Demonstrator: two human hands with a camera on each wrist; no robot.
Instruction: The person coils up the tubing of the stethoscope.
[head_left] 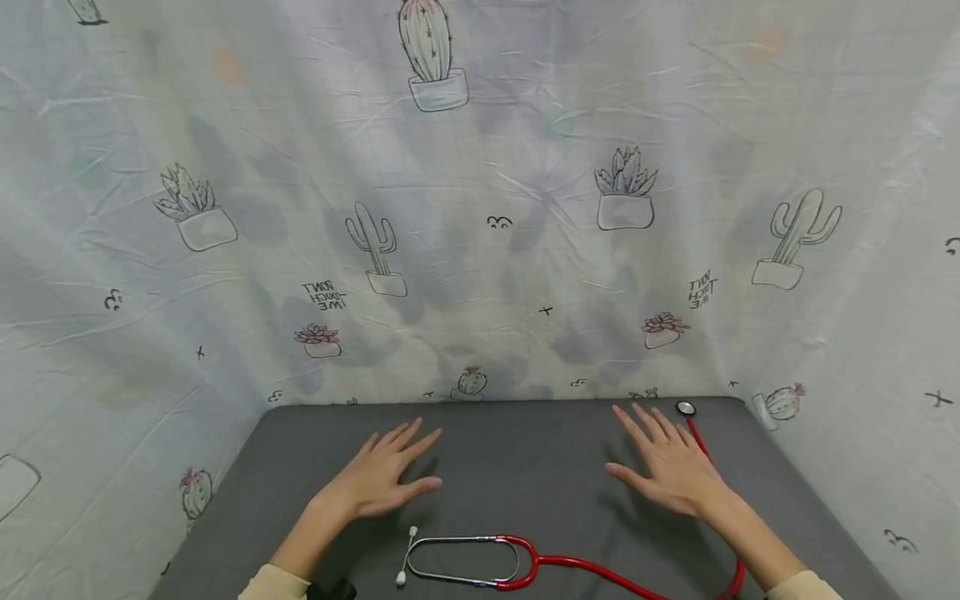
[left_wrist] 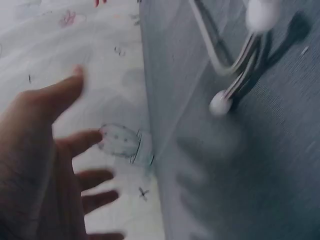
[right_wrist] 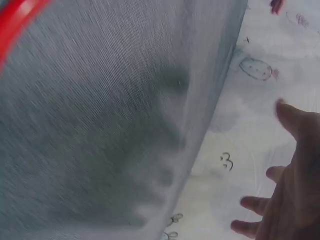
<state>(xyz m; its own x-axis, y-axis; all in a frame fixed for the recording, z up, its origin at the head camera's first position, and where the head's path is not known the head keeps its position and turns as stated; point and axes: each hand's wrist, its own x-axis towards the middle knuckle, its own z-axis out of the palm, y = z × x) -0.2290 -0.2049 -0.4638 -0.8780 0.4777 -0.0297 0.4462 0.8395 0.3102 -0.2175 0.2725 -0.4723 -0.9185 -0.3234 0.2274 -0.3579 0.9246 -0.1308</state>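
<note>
Holding left hand [head_left: 384, 475] and right hand [head_left: 672, 472] above desk [head_left: 517, 467] with fingers apart, grabbing nothing. Maybe getting ready; next probably needs reaching toward six o'clock for red stethoscope [head_left: 585, 563].

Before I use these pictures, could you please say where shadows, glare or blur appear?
Head view: soft shadows on the table, sheen on the curtain; left wrist: the left grip blurred, an earpiece casting a dark shadow; right wrist: the red tube blurred, a broad soft shadow on the table.

Stethoscope [head_left: 537, 560] of glossy tubing [head_left: 585, 564] and shiny metal on matt, ribbed, cloth-like tabletop [head_left: 525, 475]
</note>
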